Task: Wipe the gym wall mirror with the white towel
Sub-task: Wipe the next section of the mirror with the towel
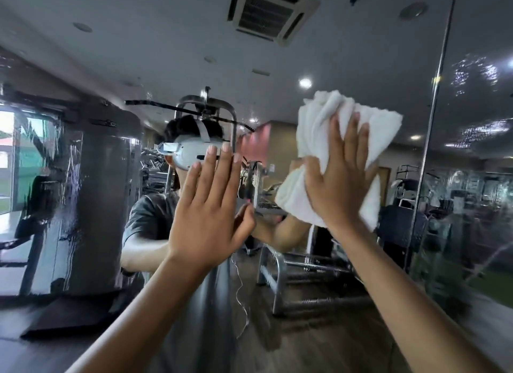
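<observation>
Wet streaks [69,178] run down the left of the gym wall mirror [277,100] as a person braces a flat, open left hand [206,214] against the glass. To its right, the right hand [341,178], fingers spread straight, presses the bunched white towel [319,128] to the mirror at head height. Droplets [472,72] remain beyond the panel seam [433,139]. The bare left palm risks leaving fresh smears, and the loosely held towel could slip.

The head-worn camera faces the wall mirror [347,53] squarely, from close by. Its wide view spans reflected ceiling [152,33] to floor [319,342]; its own headset [191,151] shows left of centre.
</observation>
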`<action>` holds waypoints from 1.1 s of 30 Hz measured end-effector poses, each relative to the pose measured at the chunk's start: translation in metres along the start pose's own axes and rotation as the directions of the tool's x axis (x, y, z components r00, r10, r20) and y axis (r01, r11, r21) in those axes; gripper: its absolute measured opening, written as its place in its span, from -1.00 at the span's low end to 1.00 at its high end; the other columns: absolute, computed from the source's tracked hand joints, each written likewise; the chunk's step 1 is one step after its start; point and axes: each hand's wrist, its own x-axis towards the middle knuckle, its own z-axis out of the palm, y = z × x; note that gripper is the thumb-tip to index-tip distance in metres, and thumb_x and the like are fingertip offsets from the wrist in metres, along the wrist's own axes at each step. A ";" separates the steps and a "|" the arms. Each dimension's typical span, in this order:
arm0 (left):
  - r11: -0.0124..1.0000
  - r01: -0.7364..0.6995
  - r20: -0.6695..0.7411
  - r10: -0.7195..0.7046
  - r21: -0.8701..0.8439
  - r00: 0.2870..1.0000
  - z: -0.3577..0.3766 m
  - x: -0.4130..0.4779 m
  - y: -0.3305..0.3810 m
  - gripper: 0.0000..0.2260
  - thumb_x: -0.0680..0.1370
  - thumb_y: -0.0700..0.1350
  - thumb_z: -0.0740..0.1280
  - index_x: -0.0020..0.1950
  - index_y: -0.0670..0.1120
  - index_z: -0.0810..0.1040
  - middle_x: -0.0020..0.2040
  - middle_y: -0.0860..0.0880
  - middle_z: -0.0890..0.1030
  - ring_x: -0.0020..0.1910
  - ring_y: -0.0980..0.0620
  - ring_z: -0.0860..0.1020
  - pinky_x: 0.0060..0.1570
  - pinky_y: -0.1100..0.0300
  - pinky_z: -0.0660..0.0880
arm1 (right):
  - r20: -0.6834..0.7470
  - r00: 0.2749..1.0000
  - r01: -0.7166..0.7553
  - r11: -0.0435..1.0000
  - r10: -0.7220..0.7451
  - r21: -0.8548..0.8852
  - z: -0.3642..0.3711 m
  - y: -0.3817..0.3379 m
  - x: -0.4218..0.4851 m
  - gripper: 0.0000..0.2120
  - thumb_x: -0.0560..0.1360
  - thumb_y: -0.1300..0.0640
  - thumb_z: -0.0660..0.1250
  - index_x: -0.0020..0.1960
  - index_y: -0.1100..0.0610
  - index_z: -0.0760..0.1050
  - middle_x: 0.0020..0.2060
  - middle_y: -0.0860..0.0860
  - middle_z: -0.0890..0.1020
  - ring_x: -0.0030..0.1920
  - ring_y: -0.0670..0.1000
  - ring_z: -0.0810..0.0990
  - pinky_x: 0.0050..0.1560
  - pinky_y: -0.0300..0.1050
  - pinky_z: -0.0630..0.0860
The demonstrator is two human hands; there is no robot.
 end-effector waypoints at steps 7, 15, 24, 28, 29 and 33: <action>0.999 -0.021 -0.002 0.021 -0.033 1.000 -0.001 -0.008 -0.005 -0.34 0.62 0.14 0.07 0.60 -0.26 0.17 0.61 -0.24 0.14 0.60 -0.19 0.09 0.58 -0.10 -0.01 | 0.170 0.863 0.487 0.873 -0.475 -0.031 -0.005 0.033 -0.096 -0.27 0.47 -0.18 0.18 0.60 -0.06 0.10 0.61 0.04 0.09 0.61 0.09 -0.01 0.35 0.26 0.22; 1.000 -0.006 0.022 0.006 -0.004 1.000 -0.002 -0.010 -0.002 -0.34 0.63 0.13 0.07 0.61 -0.25 0.10 0.62 -0.23 0.07 0.61 -0.20 0.05 0.59 -0.10 -0.03 | 0.028 0.992 -0.125 0.988 0.123 0.093 -0.001 -0.003 -0.051 -0.33 0.52 -0.16 0.10 0.59 0.01 0.20 0.61 0.06 0.12 0.61 0.13 0.02 0.50 0.40 -0.03; 1.000 -0.016 0.015 0.016 -0.012 1.000 -0.001 -0.011 -0.004 -0.34 0.62 0.12 0.09 0.60 -0.26 0.14 0.61 -0.24 0.12 0.60 -0.21 0.09 0.57 -0.14 0.05 | 0.157 0.956 0.253 0.967 -0.249 -0.010 -0.012 0.058 -0.117 -0.33 0.44 -0.13 0.20 0.53 -0.05 0.22 0.60 0.03 0.12 0.59 0.13 0.09 0.32 0.30 0.32; 1.000 0.018 0.009 -0.018 0.001 1.000 0.001 -0.028 0.003 -0.35 0.64 0.14 0.07 0.62 -0.23 0.11 0.62 -0.19 0.10 0.61 -0.18 0.09 0.57 -0.15 0.04 | 0.039 0.999 -0.036 0.997 0.033 0.075 -0.004 0.037 -0.087 -0.40 0.51 -0.08 0.16 0.54 0.01 0.27 0.59 0.08 0.18 0.59 0.14 0.09 0.38 0.35 0.26; 1.000 0.017 0.010 -0.017 0.001 1.000 0.001 -0.035 0.003 -0.36 0.65 0.14 0.06 0.62 -0.22 0.12 0.63 -0.18 0.11 0.61 -0.17 0.09 0.56 -0.17 0.06 | 0.025 0.997 -0.077 0.994 0.076 0.080 -0.001 0.026 -0.089 -0.39 0.52 -0.08 0.15 0.55 0.02 0.25 0.59 0.09 0.17 0.59 0.14 0.08 0.39 0.39 0.23; 1.000 0.007 0.002 -0.007 -0.020 1.000 0.002 -0.050 -0.002 -0.37 0.65 0.15 0.06 0.62 -0.18 0.13 0.63 -0.14 0.12 0.62 -0.13 0.08 0.54 -0.20 0.12 | 0.139 0.952 0.277 0.961 -0.273 -0.008 0.000 0.017 -0.141 -0.31 0.47 -0.12 0.20 0.56 0.00 0.19 0.60 0.10 0.13 0.59 0.16 0.10 0.29 0.28 0.29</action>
